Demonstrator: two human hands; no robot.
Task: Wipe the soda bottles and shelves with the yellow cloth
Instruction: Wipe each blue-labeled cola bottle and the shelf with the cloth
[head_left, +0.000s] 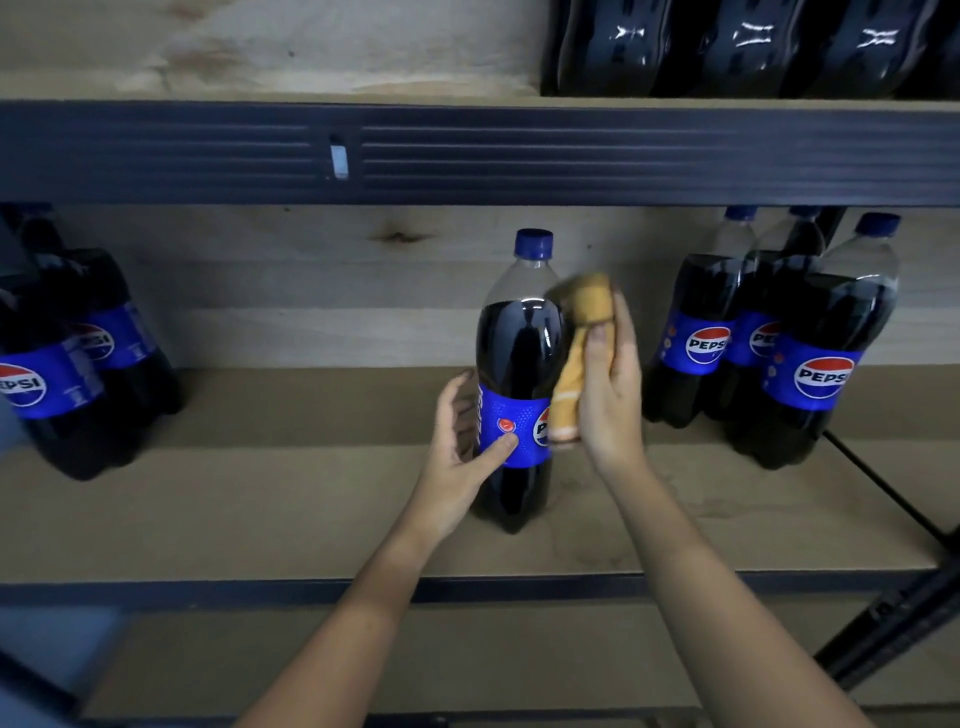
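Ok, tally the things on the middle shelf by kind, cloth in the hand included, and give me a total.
Soda bottles in the left group: 2 visible, cut by the frame edge
Soda bottle alone in the middle: 1
Soda bottles in the right group: 3
Yellow cloth: 1
Total: 7 things

Wood back wall (291, 291), knot (399, 237).

Just two bare forearms coming up from the bottom of the frame, left hand (460, 439) and right hand (608, 384), no sleeves, rings or watch.
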